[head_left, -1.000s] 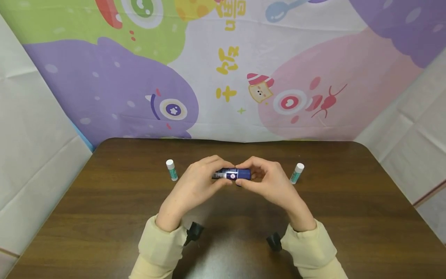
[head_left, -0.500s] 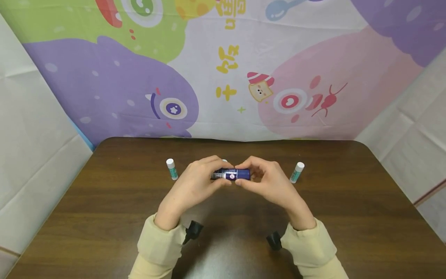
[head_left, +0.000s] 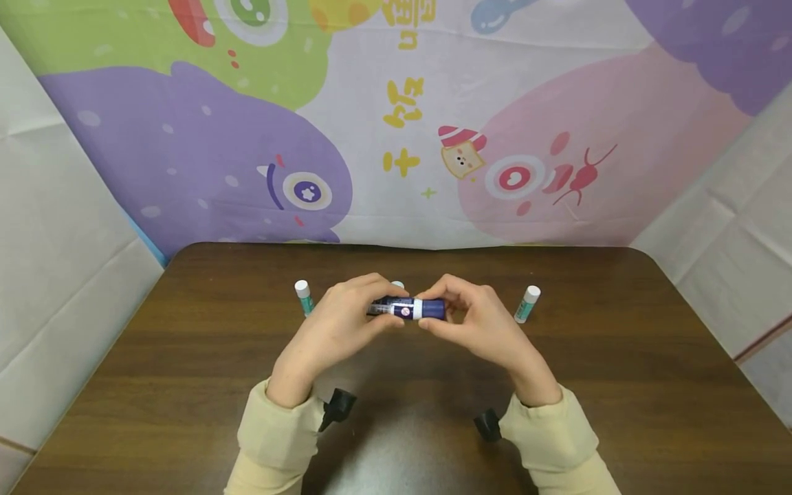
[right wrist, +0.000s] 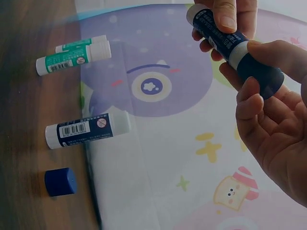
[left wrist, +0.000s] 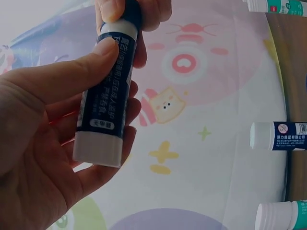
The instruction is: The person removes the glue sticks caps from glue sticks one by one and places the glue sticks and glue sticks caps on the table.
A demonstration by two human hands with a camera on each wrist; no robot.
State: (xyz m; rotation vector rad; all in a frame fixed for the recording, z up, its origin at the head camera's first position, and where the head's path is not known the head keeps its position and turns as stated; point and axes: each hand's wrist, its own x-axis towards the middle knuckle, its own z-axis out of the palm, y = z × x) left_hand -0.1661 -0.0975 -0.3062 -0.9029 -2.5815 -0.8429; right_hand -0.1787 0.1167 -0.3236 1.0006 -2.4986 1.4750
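In the head view, my left hand (head_left: 337,316) grips the dark blue labelled body of a glue stick (head_left: 402,309), held level. My right hand (head_left: 479,316) pinches its blue cap (head_left: 435,309) between thumb and fingers. A white band (head_left: 418,309) shows between the label and the cap. The left wrist view shows the stick's white base end (left wrist: 98,148) beside my curled fingers. In the right wrist view, my thumb lies at the cap's edge near the white band, and my fingers curl around the cap's far side.
Green-labelled glue sticks (head_left: 304,297) with white caps stand on the brown table (head_left: 396,426), one of them at right (head_left: 528,304). Behind my hands stand an uncapped blue glue stick (right wrist: 86,130) and a loose blue cap (right wrist: 61,182). A cartoon-printed cloth (head_left: 371,213) hangs behind.
The white band has come into view between the glue stick's label and its cap. My left hand has shifted slightly left with the body; my right hand has barely moved.
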